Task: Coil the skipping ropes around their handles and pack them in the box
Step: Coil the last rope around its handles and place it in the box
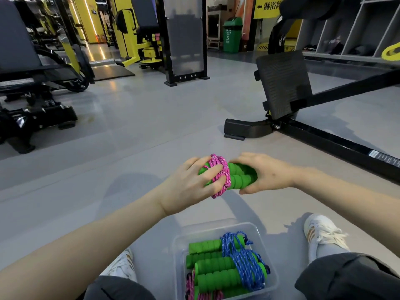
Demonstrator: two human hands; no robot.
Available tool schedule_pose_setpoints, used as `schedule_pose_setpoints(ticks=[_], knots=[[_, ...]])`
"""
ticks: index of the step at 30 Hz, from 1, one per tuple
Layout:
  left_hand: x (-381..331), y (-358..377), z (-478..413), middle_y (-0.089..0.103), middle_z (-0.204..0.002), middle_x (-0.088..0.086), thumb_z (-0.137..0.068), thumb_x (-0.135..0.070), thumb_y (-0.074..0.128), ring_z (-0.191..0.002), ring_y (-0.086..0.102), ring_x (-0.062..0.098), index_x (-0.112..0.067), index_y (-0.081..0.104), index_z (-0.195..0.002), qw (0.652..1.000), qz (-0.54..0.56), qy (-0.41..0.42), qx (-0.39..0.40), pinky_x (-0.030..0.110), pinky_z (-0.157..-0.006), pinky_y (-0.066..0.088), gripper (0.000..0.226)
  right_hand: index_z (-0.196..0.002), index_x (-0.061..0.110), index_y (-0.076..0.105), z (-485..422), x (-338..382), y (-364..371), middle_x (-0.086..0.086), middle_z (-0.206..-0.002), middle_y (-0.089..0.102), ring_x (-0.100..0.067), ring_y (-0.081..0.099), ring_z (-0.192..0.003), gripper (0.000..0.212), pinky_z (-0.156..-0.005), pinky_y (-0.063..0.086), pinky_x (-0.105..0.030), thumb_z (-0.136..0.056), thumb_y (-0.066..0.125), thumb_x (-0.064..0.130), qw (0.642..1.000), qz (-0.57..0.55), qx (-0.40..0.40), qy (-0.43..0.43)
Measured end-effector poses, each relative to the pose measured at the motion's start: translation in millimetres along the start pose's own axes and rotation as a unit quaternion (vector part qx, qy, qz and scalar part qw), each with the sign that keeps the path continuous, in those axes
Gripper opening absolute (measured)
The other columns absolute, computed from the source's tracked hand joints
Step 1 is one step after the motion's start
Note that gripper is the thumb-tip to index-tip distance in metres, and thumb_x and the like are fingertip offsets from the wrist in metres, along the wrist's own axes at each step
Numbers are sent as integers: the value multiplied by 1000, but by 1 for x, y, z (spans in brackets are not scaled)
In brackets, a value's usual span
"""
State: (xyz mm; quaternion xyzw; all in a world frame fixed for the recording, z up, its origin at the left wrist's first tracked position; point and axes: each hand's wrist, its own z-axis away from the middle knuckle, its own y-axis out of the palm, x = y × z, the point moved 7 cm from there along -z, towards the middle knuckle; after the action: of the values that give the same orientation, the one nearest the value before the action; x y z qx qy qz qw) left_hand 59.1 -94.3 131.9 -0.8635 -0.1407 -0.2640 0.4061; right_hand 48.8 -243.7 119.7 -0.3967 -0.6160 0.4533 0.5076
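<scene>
At 9 o'clock, clenched in the grip of the left hand (pixel 190 182): pink rope (pixel 220 172) wound round green handles (pixel 240 176). Long axis lying 9 to 3 o'clock, far end clasped by the right hand (pixel 268 174). Held off the floor, forearms stretched forward. Down at 6 o'clock from both grips, near either hand: clear box (pixel 218 229) with coiled ropes (pixel 244 263) inside.

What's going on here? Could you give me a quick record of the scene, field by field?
place: gym floor, person seated
left hand: grips the pink rope coiled round the green handles
right hand: grips the handles' other end
box: clear, between the feet, holds coiled ropes, a blue rope on top
left to do: the held bundle is not yet in the box
</scene>
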Motion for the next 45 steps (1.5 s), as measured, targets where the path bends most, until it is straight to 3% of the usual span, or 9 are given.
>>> schedule_pose_setpoints(ticks=[6,9,16,21,25,34,38,42,45], knots=[[-18,7,20,47,-127,17,-102,-8,32,-106,62,36,-10,47,-111,1000,25,0,-14,46,-86,52,17,-112,10,55,5,2,27,-6,-102,57,-19,53,-92,54,-83,45,-33,-66,80,22,997,-67,26,27],[-26,7,24,59,-125,16,-101,-6,31,-111,60,31,-6,50,-109,999,9,33,-6,46,-98,44,20,-112,10,54,4,2,32,-5,-102,57,-21,53,-95,55,-86,45,-38,-65,81,21,995,-77,43,37],[-5,13,21,65,-116,18,-89,-5,46,-109,49,28,0,47,-115,999,44,-25,2,37,-98,36,27,-125,15,53,1,5,22,-2,-109,57,-15,53,-99,57,-86,42,-25,-74,77,26,994,-89,45,54],[3,10,14,67,-115,17,-88,-6,49,-104,63,31,0,47,-116,999,28,-15,-7,38,-94,40,29,-134,15,46,-1,4,11,-3,-119,58,-17,52,-108,68,-90,37,-21,-75,75,34,1000,-12,5,20],[4,10,16,66,-116,17,-88,-7,52,-110,49,27,0,47,-117,999,37,-29,-11,36,-99,37,30,-139,16,41,3,4,10,1,-126,53,-8,47,-108,75,-84,29,-10,-76,74,37,998,-51,2,40],[-56,31,45,69,-98,15,-85,1,39,-83,66,27,-3,55,-94,991,94,35,92,34,-68,53,19,-132,12,45,20,2,99,-5,-124,52,-21,51,-112,71,-98,43,-36,-75,74,40,978,-73,178,86],[-91,55,71,70,-91,10,-91,-4,36,-80,66,23,-6,47,-96,977,136,43,160,31,-70,53,12,-130,10,46,28,2,148,-10,-120,56,-26,54,-109,68,-93,46,-39,-76,71,45,967,-38,238,76],[-102,69,95,68,-87,11,-101,1,17,-75,65,25,-4,53,-93,972,171,5,159,33,-66,54,37,-127,9,47,30,5,172,-11,-117,58,-26,55,-106,61,-89,45,-37,-80,68,43,967,-20,247,57],[-106,72,102,67,-87,11,-99,0,23,-73,63,24,-6,65,-85,970,178,-12,165,33,-66,54,44,-133,11,43,27,6,180,-11,-124,56,-26,53,-111,65,-94,43,-36,-82,66,43,964,-22,261,45]])
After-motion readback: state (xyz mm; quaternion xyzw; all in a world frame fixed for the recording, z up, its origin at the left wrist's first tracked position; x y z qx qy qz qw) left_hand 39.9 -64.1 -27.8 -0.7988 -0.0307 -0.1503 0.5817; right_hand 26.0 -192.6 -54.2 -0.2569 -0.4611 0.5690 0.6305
